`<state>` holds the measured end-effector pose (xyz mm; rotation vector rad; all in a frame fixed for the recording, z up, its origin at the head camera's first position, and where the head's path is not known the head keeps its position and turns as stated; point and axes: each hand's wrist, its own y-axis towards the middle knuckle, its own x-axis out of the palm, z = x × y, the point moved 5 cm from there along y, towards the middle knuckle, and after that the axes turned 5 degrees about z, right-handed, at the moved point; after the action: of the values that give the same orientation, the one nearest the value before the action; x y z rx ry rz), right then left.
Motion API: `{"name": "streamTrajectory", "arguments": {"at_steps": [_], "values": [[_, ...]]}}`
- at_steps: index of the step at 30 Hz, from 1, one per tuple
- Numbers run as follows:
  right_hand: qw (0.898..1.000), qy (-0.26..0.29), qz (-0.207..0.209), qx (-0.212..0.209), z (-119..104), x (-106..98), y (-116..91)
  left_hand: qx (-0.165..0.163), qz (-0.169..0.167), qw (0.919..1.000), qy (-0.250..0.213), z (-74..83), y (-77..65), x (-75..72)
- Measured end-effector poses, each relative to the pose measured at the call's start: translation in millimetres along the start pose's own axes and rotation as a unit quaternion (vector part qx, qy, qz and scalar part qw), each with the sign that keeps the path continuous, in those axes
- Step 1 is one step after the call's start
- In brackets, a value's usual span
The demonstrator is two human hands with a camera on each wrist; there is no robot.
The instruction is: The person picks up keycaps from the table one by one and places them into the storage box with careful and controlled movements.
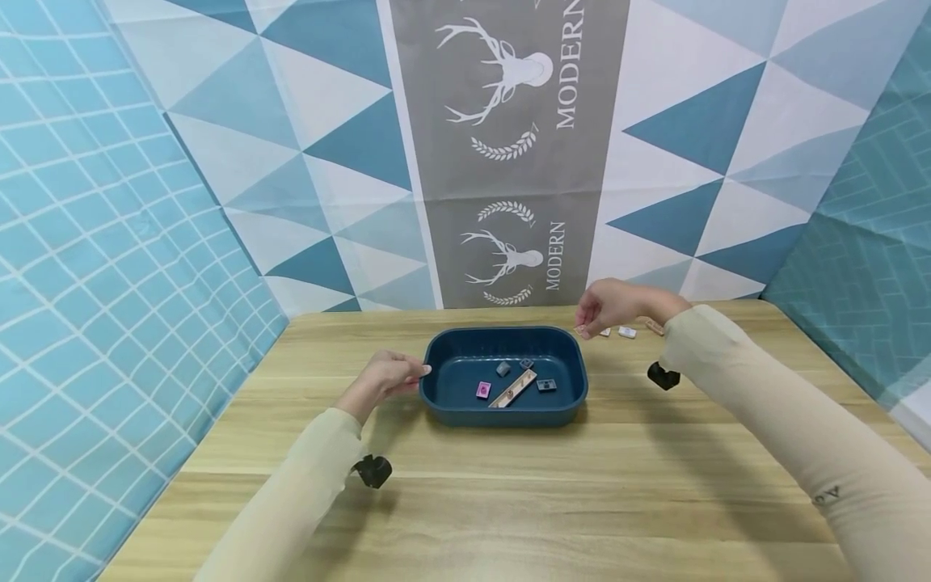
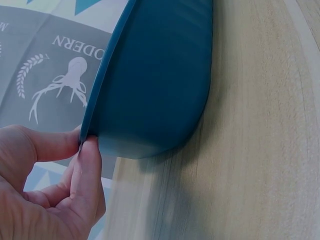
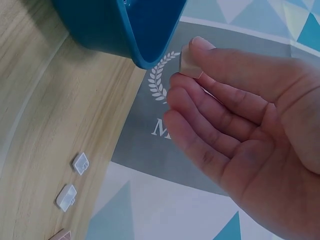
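A dark blue plastic tub (image 1: 502, 417) stands toward the back of the table. My left hand (image 1: 389, 373) pinches its left rim between thumb and fingers, as the left wrist view also shows. Over the tub's right back corner, my right hand (image 1: 605, 307) pinches a small pale beige block (image 3: 189, 66) between thumb and index finger, its other fingers curled below. Inside the tub lie a pink piece (image 1: 483, 390), a long beige strip (image 1: 513, 389) and several small grey pieces (image 1: 546, 385).
Two small white pieces (image 1: 627, 332) (image 3: 80, 163) and a brownish piece (image 1: 655, 326) lie on the wooden table (image 1: 509, 501) right of the tub, near its back edge. Behind rises a patterned cloth backdrop (image 1: 516, 178); a blue checked cloth (image 1: 109, 267) hangs at the left.
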<state>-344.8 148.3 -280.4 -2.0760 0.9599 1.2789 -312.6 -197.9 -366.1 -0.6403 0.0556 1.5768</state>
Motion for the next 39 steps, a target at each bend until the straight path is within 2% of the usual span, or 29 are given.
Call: {"name": "streamTrajectory", "arguments": {"at_steps": [9,15,29,39], "values": [[0.999,-0.039,0.008,0.005,-8,-2,10,-0.001,0.002,1.0000,0.000,-0.7,0.0,-0.4],[0.999,-0.035,0.007,0.015,-11,-4,16,-0.003,0.001,1.0000,0.000,-0.9,0.7,0.2],[0.998,-0.056,-0.004,0.007,-24,2,27,0.001,-0.005,1.0000,0.003,1.0,-0.6,0.0],[0.998,-0.063,-0.012,0.026,-30,8,35,0.007,-0.005,1.0000,0.001,1.1,-1.4,0.7]]}}
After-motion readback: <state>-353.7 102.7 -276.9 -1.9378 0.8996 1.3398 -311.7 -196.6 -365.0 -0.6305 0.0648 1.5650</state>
